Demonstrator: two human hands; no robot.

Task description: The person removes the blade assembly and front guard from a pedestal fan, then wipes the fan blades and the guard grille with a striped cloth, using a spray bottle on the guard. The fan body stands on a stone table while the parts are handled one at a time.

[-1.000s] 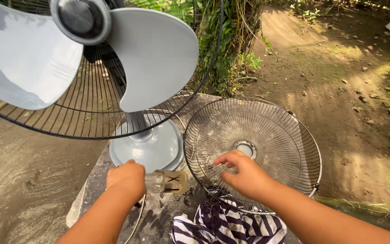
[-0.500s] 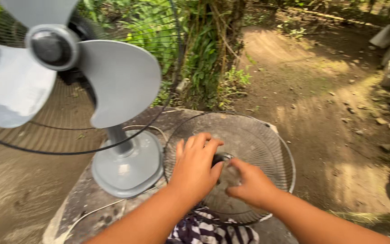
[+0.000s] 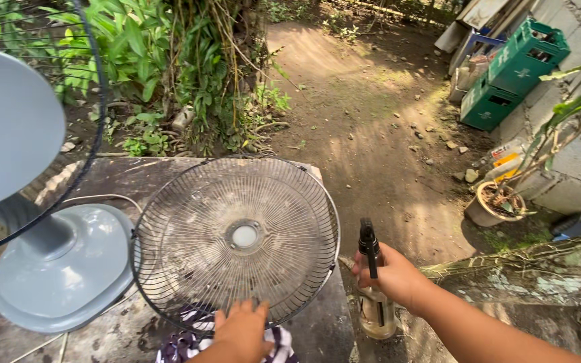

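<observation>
Gripping a spray bottle (image 3: 376, 296) at lower right of the frame, the right hand (image 3: 391, 275) has its fingers closed around the bottle's neck, the black nozzle standing upright above the fist. The bottle is just off the table's (image 3: 102, 175) right edge. The left hand (image 3: 243, 331), at the bottom centre, lies with fingers spread open on the near rim of a round wire fan grille (image 3: 237, 238), which lies flat on the table in the middle of the frame. Under that hand, a striped cloth (image 3: 183, 346) shows at the bottom edge. At left stands a grey fan (image 3: 55, 265) on its round base, its blade and rear guard filling the upper left. Green crates (image 3: 516, 67) lean by a block wall at upper right, with a pot (image 3: 495, 205) below them.
</observation>
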